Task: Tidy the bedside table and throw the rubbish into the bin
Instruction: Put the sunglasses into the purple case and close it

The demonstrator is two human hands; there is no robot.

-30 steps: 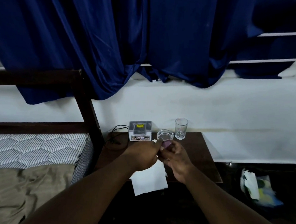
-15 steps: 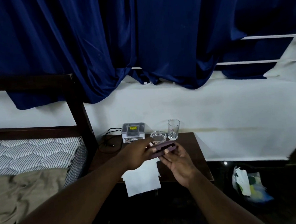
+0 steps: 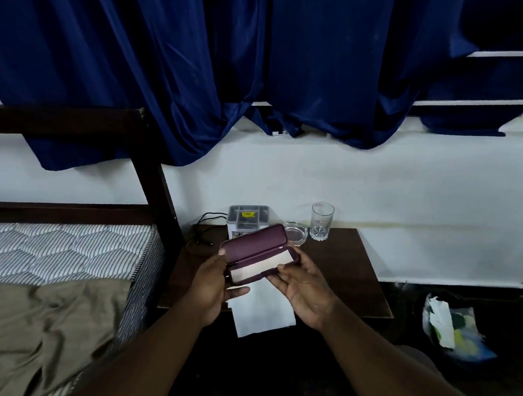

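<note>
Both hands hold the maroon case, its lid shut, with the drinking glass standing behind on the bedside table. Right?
No: the head view shows the maroon case with its lid open, pale lining visible. The left hand and right hand do hold it, and the drinking glass stands behind on the bedside table.

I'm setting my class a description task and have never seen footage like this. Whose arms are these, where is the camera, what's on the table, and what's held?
No machine here: a person wears a camera on the head, so the picture looks forward and down at their own arms. The left hand and right hand together hold an open maroon case with something pale inside. On the dark table stand a grey box, an ashtray and a glass. A black cable lies beside the box, and a white paper hangs over the front edge. A bed is at the left, and a bin with rubbish is on the floor at the right.
</note>
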